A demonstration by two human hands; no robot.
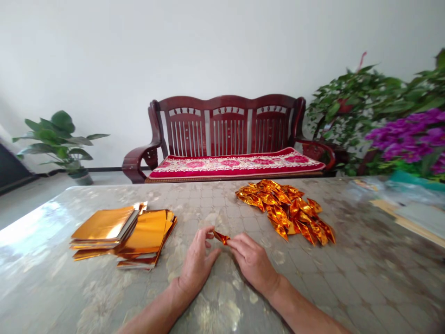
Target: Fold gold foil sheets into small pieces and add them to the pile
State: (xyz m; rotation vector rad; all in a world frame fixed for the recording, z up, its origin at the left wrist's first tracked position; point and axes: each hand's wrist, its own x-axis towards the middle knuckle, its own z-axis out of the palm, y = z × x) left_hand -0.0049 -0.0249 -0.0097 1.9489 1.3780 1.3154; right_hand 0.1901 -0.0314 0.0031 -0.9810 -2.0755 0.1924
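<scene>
A small folded piece of shiny gold foil paper [221, 238] is between my hands, just above or on the table. My right hand [255, 262] is closed on its right end, fingers pressed together. My left hand [196, 260] is at its left tip; the fingers are bent and the thumb stands apart from them, with the index finger close to or touching the foil. To the left lie stacks of flat gold foil sheets [146, 232]. Beyond my right hand is a heap of folded gold foil pieces [278, 204].
The patterned table [215, 301] spans the foreground. Plastic bags [378, 188] and flat boards [417, 220] lie at its right edge. Behind it stands a dark red wooden bench [227, 125] with a red floral cover. Potted plants [59, 139] and purple flowers [410, 137] flank it.
</scene>
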